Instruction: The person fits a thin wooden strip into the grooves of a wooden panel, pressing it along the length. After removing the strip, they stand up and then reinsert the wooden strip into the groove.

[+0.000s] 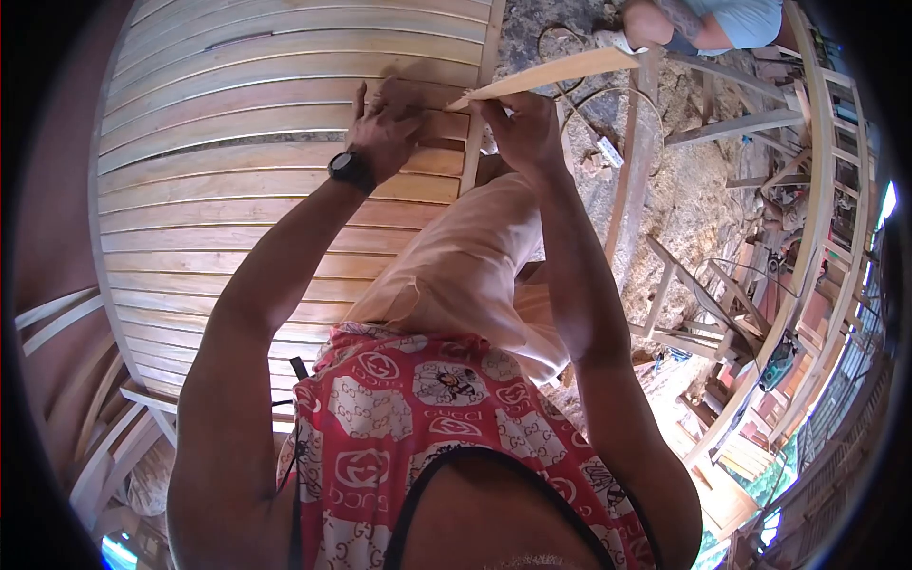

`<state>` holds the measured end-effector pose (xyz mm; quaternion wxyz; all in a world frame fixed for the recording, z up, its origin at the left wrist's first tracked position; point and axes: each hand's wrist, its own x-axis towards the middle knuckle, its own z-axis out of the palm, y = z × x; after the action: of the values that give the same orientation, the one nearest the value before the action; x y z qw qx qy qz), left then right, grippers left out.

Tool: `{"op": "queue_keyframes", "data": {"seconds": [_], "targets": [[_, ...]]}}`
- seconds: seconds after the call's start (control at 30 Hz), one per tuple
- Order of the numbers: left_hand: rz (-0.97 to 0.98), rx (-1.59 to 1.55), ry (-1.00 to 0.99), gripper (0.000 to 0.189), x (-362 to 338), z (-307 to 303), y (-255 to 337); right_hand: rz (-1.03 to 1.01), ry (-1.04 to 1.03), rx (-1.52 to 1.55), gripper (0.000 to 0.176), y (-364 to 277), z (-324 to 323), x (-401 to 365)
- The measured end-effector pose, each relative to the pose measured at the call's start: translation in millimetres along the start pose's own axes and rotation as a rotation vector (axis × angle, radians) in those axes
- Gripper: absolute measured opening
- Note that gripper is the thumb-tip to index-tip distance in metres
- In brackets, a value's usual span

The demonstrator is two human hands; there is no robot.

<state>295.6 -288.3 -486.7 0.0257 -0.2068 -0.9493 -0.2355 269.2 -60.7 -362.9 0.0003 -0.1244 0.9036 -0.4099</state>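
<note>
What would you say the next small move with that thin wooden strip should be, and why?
Probably lower the strip until its near end lies on the slatted panel. The right hand pinches that end just above the slats, the rest angles up and away, and the left hand rests on the panel beside it.

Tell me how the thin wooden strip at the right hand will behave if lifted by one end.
The wooden strip looks long and thin, so it would probably flex slightly rather than stay rigid. It seems light: the right hand appears to hold its near end alone. Being flat, it is unlikely to roll.
</note>
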Motion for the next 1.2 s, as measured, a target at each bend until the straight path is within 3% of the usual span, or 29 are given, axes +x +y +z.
{"op": "queue_keyframes", "data": {"seconds": [0.07,0.13,0.17,0.23,0.3,0.33,0.5,1.03,1.2], "targets": [[0.016,0.017,0.002,0.029,-2,3,-1,-0.035,0.002,-0.031,0.012,-4,-2,-2],[0.032,0.042,0.01,0.028,-2,5,-5,0.178,0.058,0.027,0.012,-27,-12,1],[0.055,0.034,0.042,0.026,-2,6,-6,0.067,0.125,0.061,0.013,-19,-14,4],[0.085,0.029,0.078,0.025,2,-5,-3,0.043,0.12,0.112,0.015,-25,-22,6],[0.06,0.002,-0.174,0.042,7,-21,2,0.055,0.093,0.133,0.016,-35,-27,0],[0.066,0.002,-0.169,0.042,7,-32,5,0.052,0.098,0.129,0.016,-39,-25,-5],[0.108,0.056,-0.413,0.079,8,-57,12,-0.05,0.004,0.056,0.009,-20,6,-31],[0.139,0.063,-0.282,0.076,4,-35,3,-0.106,0.073,0.027,0.009,-7,19,-41],[0.147,0.056,-0.308,0.054,5,-38,4,-0.101,0.052,0.02,0.01,-10,16,-40]]}}
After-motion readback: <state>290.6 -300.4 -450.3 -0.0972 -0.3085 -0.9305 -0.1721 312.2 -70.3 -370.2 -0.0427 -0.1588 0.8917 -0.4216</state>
